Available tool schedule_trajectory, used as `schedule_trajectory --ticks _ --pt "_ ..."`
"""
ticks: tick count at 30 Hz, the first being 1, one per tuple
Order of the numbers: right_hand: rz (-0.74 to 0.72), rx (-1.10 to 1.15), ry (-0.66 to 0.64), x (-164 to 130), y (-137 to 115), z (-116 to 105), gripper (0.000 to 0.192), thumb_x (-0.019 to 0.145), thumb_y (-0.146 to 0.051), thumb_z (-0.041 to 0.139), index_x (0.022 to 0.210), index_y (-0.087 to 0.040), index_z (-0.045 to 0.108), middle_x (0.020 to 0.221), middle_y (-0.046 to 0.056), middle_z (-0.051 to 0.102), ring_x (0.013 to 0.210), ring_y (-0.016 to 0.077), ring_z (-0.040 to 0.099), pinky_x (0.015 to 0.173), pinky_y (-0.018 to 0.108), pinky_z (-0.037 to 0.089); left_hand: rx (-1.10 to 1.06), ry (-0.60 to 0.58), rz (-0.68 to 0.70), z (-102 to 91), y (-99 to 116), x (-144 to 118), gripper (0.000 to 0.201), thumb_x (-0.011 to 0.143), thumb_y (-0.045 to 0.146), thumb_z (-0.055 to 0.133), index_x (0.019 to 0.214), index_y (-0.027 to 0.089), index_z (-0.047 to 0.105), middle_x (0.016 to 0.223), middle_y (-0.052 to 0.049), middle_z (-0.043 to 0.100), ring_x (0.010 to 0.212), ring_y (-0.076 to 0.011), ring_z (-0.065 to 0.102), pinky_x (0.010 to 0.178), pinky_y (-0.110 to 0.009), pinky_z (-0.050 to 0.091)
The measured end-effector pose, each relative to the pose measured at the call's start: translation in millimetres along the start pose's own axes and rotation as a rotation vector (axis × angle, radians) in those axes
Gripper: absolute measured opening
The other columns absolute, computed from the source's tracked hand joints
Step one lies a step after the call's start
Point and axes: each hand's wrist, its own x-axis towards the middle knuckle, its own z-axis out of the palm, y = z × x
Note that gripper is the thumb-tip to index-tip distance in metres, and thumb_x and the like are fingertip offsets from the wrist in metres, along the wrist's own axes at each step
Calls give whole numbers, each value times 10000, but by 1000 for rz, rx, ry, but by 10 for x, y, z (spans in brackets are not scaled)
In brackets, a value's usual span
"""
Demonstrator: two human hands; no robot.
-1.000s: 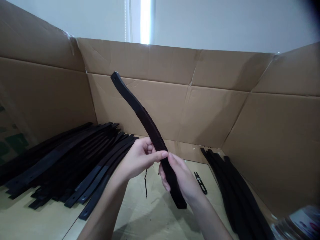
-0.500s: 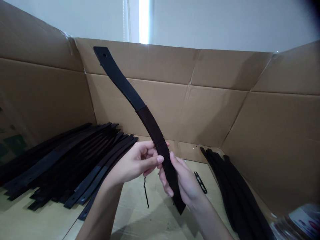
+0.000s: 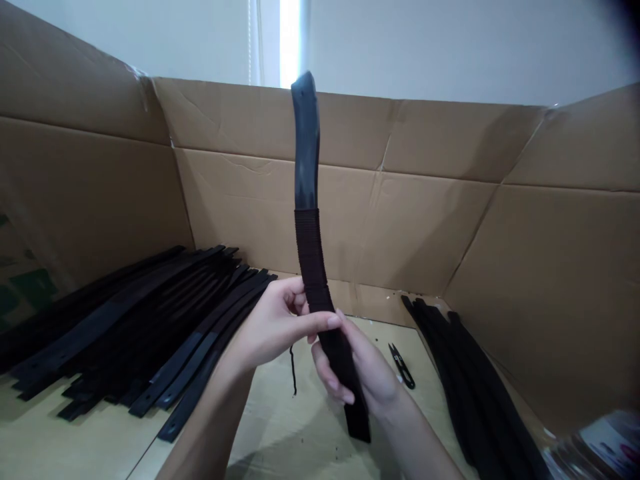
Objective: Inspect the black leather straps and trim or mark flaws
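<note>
I see the black strap point(image 3: 313, 267) has swung from leaning left to nearly upright, my right hand point(image 3: 367, 373) gripping its lower end, my left hand point(image 3: 280, 323) pinching the cord-wrapped middle just above.
</note>
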Motion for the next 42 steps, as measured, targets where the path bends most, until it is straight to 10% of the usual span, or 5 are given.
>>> schedule_trajectory --ticks 10,20,42 --pt "-153 -232 232 -29 -28 22 459 950 -565 462 807 -142 568 622 -7 571 368 45 448 357 164 307 104 -90 -26 -106 -10 -7 254 783 342 710 770 141 556 552 50 508 435 -52 412 395 -165 323" --pt "41 40 71 -42 -33 -26 524 928 -627 428 801 -143 581 448 -45 499 255 56 366 258 156 244 -4 -376 -119 -177 -116 65 373 847 472 614 761 110 597 560 5 553 415 -43 334 384 -179 239" --pt "5 125 -21 -37 48 22 517 931 -642 420 789 -164 557 439 -68 461 247 41 311 258 141 252 -289 -86 5 7 -189 76 434 807 528 656 830 95 676 424 102 303 364 -26 197 360 -169 151"
